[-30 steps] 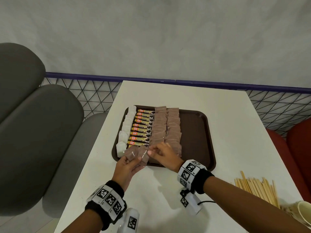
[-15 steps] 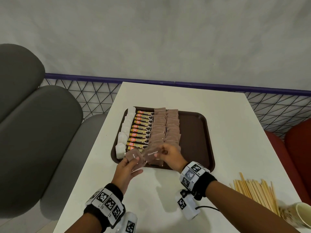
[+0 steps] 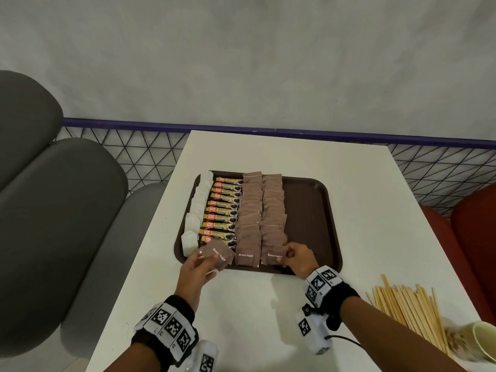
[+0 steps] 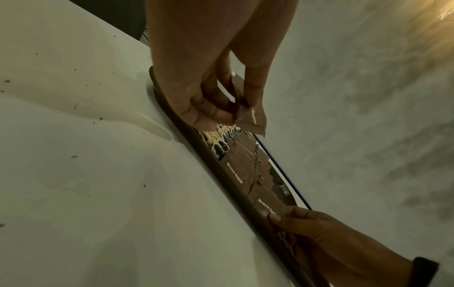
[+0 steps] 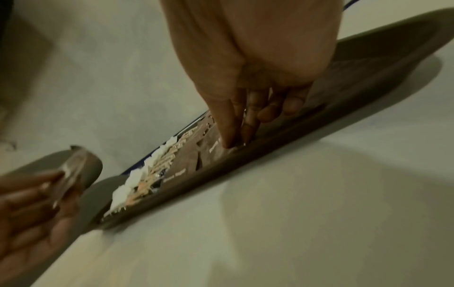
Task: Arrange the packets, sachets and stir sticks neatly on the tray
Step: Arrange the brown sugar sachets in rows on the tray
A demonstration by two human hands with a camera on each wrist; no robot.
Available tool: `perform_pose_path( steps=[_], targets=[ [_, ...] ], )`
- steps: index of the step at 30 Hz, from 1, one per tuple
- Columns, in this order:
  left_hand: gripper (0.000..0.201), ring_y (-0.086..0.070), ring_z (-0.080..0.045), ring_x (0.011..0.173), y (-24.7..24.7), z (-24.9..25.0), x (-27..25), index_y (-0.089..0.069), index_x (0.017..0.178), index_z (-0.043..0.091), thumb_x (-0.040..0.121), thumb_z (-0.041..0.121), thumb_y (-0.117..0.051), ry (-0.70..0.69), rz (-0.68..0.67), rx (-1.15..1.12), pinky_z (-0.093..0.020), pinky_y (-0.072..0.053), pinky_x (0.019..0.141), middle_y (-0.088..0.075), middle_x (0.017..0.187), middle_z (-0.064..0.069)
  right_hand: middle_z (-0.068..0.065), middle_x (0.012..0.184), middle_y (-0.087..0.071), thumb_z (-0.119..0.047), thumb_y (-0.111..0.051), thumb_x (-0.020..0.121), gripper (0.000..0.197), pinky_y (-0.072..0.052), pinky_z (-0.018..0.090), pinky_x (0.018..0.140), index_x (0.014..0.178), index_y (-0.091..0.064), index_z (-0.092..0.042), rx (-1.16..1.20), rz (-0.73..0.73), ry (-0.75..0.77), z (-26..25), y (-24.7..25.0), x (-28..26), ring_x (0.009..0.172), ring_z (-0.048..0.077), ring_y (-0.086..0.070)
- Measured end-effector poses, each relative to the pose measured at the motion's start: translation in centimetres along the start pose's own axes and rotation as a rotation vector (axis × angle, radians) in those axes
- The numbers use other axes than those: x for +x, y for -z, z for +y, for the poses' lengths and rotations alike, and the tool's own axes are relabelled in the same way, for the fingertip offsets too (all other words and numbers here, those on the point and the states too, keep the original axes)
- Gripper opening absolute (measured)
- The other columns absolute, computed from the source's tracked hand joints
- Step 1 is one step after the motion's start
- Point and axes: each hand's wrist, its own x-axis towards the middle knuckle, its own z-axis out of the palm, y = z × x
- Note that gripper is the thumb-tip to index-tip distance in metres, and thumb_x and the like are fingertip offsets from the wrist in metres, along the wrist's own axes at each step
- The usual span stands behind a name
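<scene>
On the white table in front of us, pushed up against a grey wall above a wire mesh rail with a blue top bar, sits our dark brown tray. Grey padded seats stand to our left and red ones to our right. We see four rows on the tray, each running away from us: white sachets, then yellow and black granule sticks lying crosswise with their long axes left to right, then two overlapping columns of brown sugar packets. Loose wooden stir sticks lie fanned on the table to our right, pointing roughly away from us, beside a paper cup.

Our left hand hovers over the tray's near left corner, thumb and fingers pinching a small stack of brown packets, tilted so the print runs diagonally. Our right hand reaches over the near rim, thumb and forefinger pinching the nearest packet of the right column, which lies flat with its print facing us.
</scene>
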Motion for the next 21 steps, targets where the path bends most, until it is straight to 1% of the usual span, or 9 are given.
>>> perform_pose_path(
  steps=[2,4,5,8,12,14,16,18,21],
  targets=[
    [0.025,-0.061,-0.022,0.099,0.1,-0.1,0.2,-0.06,0.114,0.011,0.089,0.012,-0.059,0.022,0.006,-0.009,-0.037,-0.048,0.087,-0.066,0.109,-0.007,0.0,0.076,-0.057,-0.025,-0.073,0.076,0.036,-0.041,0.029,0.079,0.061,-0.042,-0.033,-0.128,0.039,0.012,0.0,-0.3,0.1,0.086,0.021,-0.053],
    [0.016,-0.062,-0.02,0.09,0.2,-0.2,0.2,-0.062,0.105,0.011,0.09,0.012,-0.059,0.043,0.004,-0.023,-0.035,-0.048,0.086,-0.068,0.101,-0.008,0.004,0.089,-0.063,-0.031,-0.071,0.077,0.037,-0.041,0.03,0.083,0.061,-0.038,-0.033,-0.22,0.08,0.008,-0.4,-0.5,-0.1,0.096,0.024,-0.052],
    [0.012,-0.062,-0.019,0.086,0.2,-0.2,0.2,-0.062,0.101,0.011,0.09,0.011,-0.058,0.051,0.002,-0.031,-0.034,-0.048,0.085,-0.068,0.097,-0.008,0.003,0.092,-0.063,-0.033,-0.071,0.077,0.036,-0.04,0.031,0.085,0.063,-0.038,-0.033,-0.261,0.102,0.016,-0.5,-0.5,-0.3,0.099,0.023,-0.05],
    [0.008,-0.063,-0.019,0.081,0.1,-0.2,0.3,-0.06,0.097,0.01,0.091,0.009,-0.057,0.052,-0.005,-0.053,-0.033,-0.049,0.082,-0.069,0.091,-0.008,-0.006,0.087,-0.054,-0.033,-0.072,0.076,0.03,-0.037,0.032,0.085,0.082,-0.043,-0.024,-0.29,0.178,0.074,-0.8,-0.5,-0.6,0.099,0.02,-0.044],
    [0.016,-0.066,-0.022,0.083,-0.1,-0.2,0.4,-0.058,0.105,0.005,0.089,0.008,-0.058,0.031,-0.025,-0.054,-0.03,-0.051,0.078,-0.07,0.096,-0.014,-0.001,0.105,-0.049,-0.031,-0.074,0.073,0.044,-0.036,0.027,0.087,0.103,-0.043,-0.02,-0.302,0.26,0.139,-1.0,-0.5,-0.9,0.099,0.016,-0.038],
    [0.011,-0.07,-0.021,0.079,-0.2,-0.1,0.3,-0.056,0.1,0.006,0.089,0.006,-0.059,0.012,-0.044,-0.053,-0.027,-0.054,0.073,-0.071,0.093,-0.015,0.0,0.111,-0.049,-0.031,-0.07,0.077,0.046,-0.034,0.026,0.09,0.113,-0.045,-0.016,-0.324,0.295,0.183,-1.3,-0.6,-1.0,0.104,0.018,-0.038],
    [0.007,-0.071,-0.019,0.074,-0.4,0.1,0.2,-0.054,0.091,0.008,0.088,0.003,-0.058,-0.007,-0.061,-0.062,-0.026,-0.055,0.071,-0.071,0.09,-0.016,0.002,0.113,-0.051,-0.027,-0.065,0.08,0.041,-0.035,0.027,0.091,0.115,-0.047,-0.014,-0.284,0.324,0.229,-1.8,-0.8,-1.1,0.105,0.018,-0.039],
    [0.011,-0.072,-0.019,0.074,-0.6,0.3,0.0,-0.051,0.086,0.009,0.088,0.001,-0.058,-0.022,-0.075,-0.069,-0.028,-0.056,0.072,-0.07,0.09,-0.016,0.003,0.111,-0.053,-0.025,-0.061,0.084,0.033,-0.035,0.027,0.091,0.113,-0.051,-0.015,-0.201,0.292,0.283,-2.6,-1.0,-1.4,0.103,0.015,-0.037],
    [0.011,-0.071,-0.022,0.079,-0.9,0.4,-0.3,-0.052,0.085,0.008,0.088,-0.001,-0.057,-0.035,-0.095,-0.077,-0.029,-0.055,0.074,-0.069,0.094,-0.018,0.001,0.103,-0.055,-0.026,-0.06,0.086,0.026,-0.038,0.03,0.092,0.11,-0.058,-0.016,-0.036,0.148,0.393,-4.1,-1.4,-1.9,0.103,0.015,-0.039]
  ],
)
